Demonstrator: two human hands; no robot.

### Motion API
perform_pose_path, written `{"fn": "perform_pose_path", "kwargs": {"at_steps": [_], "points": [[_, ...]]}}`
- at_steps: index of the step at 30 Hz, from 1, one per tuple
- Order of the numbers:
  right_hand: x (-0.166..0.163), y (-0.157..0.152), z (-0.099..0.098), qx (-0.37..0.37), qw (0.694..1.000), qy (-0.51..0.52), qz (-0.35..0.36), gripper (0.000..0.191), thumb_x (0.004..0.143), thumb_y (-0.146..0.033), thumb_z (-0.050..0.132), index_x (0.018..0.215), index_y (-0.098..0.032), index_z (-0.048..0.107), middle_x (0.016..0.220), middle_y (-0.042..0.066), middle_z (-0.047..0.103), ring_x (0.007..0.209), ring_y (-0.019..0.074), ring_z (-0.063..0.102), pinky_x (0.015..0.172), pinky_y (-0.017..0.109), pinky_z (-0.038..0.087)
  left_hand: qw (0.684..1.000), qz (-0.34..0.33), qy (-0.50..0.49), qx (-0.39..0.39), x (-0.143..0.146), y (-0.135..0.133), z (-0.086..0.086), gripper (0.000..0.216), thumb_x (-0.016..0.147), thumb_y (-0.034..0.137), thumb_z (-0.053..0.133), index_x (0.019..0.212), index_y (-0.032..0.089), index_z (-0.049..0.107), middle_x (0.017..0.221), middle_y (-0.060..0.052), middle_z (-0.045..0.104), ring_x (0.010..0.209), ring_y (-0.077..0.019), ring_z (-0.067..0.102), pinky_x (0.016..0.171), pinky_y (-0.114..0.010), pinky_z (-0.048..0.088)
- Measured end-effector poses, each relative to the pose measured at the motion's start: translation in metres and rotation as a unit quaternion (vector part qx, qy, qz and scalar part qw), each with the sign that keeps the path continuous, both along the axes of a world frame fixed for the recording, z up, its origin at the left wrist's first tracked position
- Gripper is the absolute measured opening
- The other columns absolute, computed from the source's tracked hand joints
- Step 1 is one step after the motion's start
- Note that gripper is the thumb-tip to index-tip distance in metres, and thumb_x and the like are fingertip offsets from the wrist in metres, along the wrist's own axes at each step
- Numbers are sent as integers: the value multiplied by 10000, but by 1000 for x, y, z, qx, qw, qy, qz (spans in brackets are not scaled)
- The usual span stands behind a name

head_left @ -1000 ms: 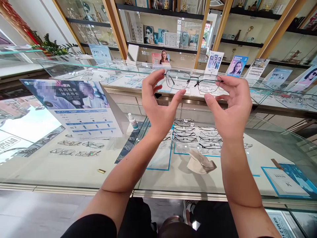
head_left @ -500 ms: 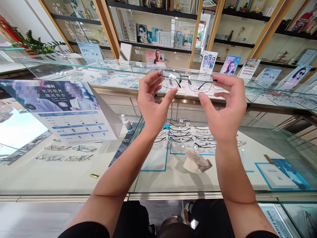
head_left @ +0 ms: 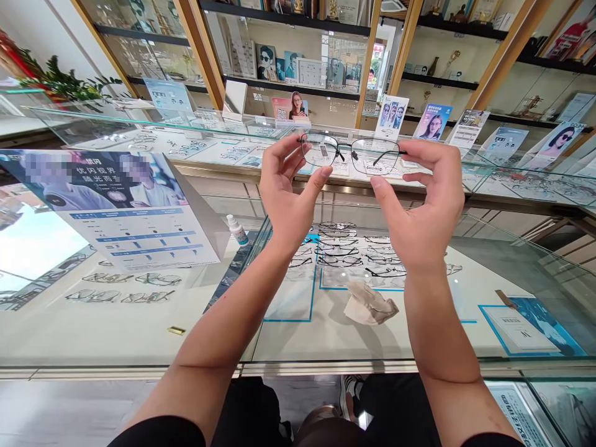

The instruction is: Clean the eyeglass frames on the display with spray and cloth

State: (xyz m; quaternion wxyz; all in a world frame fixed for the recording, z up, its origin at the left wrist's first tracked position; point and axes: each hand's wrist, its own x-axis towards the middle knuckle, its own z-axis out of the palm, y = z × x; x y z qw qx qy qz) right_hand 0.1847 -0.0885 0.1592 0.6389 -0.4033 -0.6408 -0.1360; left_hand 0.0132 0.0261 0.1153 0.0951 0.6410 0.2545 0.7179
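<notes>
A pair of thin dark-framed eyeglasses (head_left: 344, 149) is held up level above the glass counter, lenses toward me. My left hand (head_left: 294, 186) grips its left side near the hinge, fingers behind and thumb just below the left lens. On the other side, my right hand (head_left: 421, 202) holds the right end between its fingers, with the thumb under the right lens. The temples point away and are partly seen through the lenses. Below the hands, a crumpled beige cloth (head_left: 370, 304) lies on the counter.
Several eyeglasses (head_left: 339, 251) lie in rows inside the glass counter (head_left: 298, 344). A folded display card (head_left: 144, 223) stands at left beside a small white spray bottle (head_left: 237, 230). Farther back are a second glass counter (head_left: 223, 171) with upright cards and wall shelves (head_left: 288, 87).
The eyeglasses have turned very slightly in my hands, the right side dipping a little. Both hands keep their hold and nearly the same place.
</notes>
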Motion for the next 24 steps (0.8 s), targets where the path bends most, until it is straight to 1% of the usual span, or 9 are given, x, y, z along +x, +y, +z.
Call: {"fn": "perform_pose_path", "kwargs": {"at_steps": [4, 9, 14, 19, 24], "points": [[1, 3, -2, -13, 1000, 4, 10, 365, 954, -195, 745, 1276, -329, 637, 1377, 65, 699, 1313, 310, 676, 989, 491, 630, 999, 29, -19, 20, 1, -4, 0, 670, 901, 710, 749, 1434, 384, 508, 1493, -93, 592, 1451, -334, 608, 1166, -565, 559], [8, 14, -8, -50, 997, 24, 46, 408, 979, -259, 714, 1362, -353, 608, 1466, 55, 679, 1387, 353, 660, 1021, 569, 635, 993, 84, -48, 60, 0, -16, 1, 666, 891, 684, 769, 1425, 368, 526, 1502, -98, 568, 1469, -349, 564, 1147, -565, 539], [14, 22, -12, -76, 995, 34, 61, 414, 980, -324, 716, 1378, -366, 612, 1474, 42, 691, 1391, 344, 670, 1010, 553, 646, 992, 109, -43, 42, -3, -22, 2, 695, 851, 644, 823, 1422, 366, 540, 1494, -99, 560, 1505, -370, 503, 1138, -563, 531], [15, 23, -13, -95, 993, 29, 63, 412, 995, -367, 698, 1396, -369, 607, 1446, 41, 707, 1393, 340, 672, 1005, 548, 648, 993, 105, -42, 36, -5, -24, 3, 710, 843, 635, 836, 1431, 371, 538, 1505, -89, 535, 1537, -377, 469, 1149, -571, 531], [15, 24, -14, -91, 993, 36, 59, 413, 989, -354, 705, 1391, -362, 610, 1434, 45, 714, 1373, 332, 684, 995, 535, 653, 997, 77, -26, 15, -4, -27, 8, 700, 836, 640, 839, 1400, 359, 534, 1496, -88, 551, 1462, -343, 543, 1151, -542, 529]]}}
